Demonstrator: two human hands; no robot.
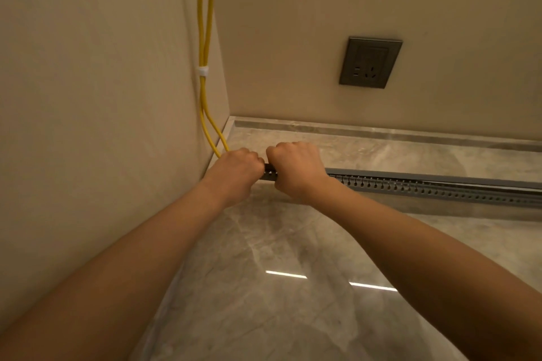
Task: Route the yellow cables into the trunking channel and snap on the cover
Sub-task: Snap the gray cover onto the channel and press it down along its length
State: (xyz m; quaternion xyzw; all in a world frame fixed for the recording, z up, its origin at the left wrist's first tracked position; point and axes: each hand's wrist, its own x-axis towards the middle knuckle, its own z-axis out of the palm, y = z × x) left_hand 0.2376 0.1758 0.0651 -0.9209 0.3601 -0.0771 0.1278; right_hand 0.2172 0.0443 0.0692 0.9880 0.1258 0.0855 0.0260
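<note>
Walls: 2 beige walls, the left wall (88, 97) and the back wall (322, 9), are seen meeting in a corner.
Floor: a glossy grey marbled floor (264, 243) is edged by a grey skirting (381, 130) along the back wall; 2 light streaks are reflected near its front edge.
Trunking channel: a grey slotted trunking channel (440, 187) is laid on the floor, from near the left wall out to the right edge, well apart from the skirting. Whether a cover is fitted cannot be told.
Yellow cables: 2 yellow cables (202, 38) are hung down the left wall near the corner, bound by 1 white clip (203, 70), and are lost under the left hand at floor level.
Left hand: the left hand (234, 173) is clamped, fingers curled, over the channel's left end; whether the cables are gripped too cannot be told.
Right hand: the right hand (296, 170) is curled round the channel just beside the left hand, knuckles almost touching.
Socket: 1 grey socket (370, 62) is set in the back wall.
</note>
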